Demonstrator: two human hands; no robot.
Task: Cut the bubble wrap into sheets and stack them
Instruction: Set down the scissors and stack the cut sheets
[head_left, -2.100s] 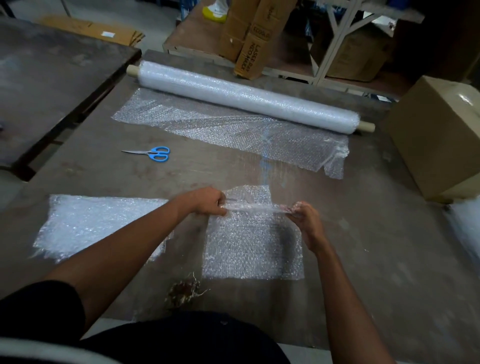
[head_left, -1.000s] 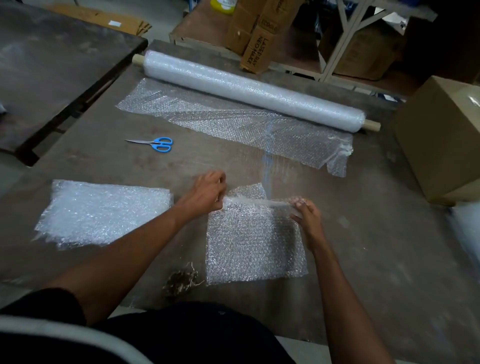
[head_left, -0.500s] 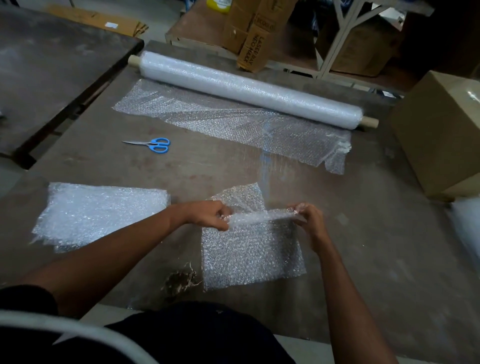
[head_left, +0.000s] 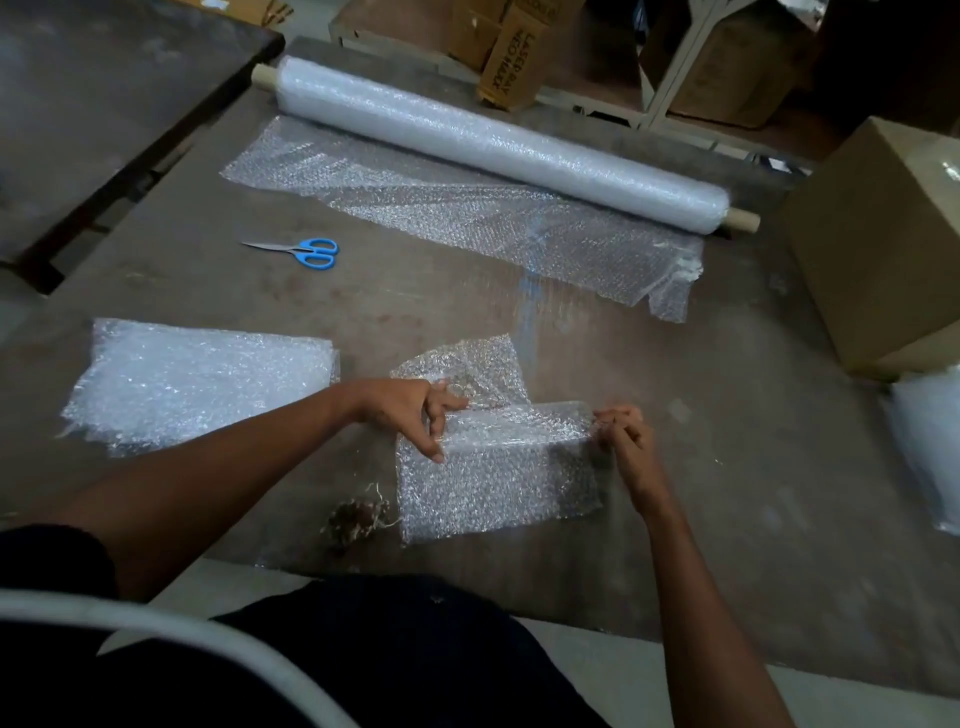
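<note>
A cut bubble wrap sheet (head_left: 498, 478) lies on the brown table (head_left: 415, 301) in front of me, its far part folded toward me. My left hand (head_left: 415, 410) pinches the fold's left end, and my right hand (head_left: 621, 428) pinches its right end. A smaller flap (head_left: 467, 366) of wrap sticks out beyond the fold. To the left lies a stack of cut sheets (head_left: 197, 379). The long bubble wrap roll (head_left: 498, 140) lies across the far side of the table, with an unrolled length (head_left: 467, 213) spread before it. Blue-handled scissors (head_left: 304, 252) lie shut left of centre.
A large cardboard box (head_left: 883, 244) stands at the table's right edge, with white wrap (head_left: 930, 447) beside it. A second dark table (head_left: 104, 104) is at the left. Boxes and a white frame stand behind. A tuft of debris (head_left: 356, 517) lies near the front edge.
Both hands have drawn the folded edge of the sheet toward me, widening the fold. Scissors, roll and stack have stayed put.
</note>
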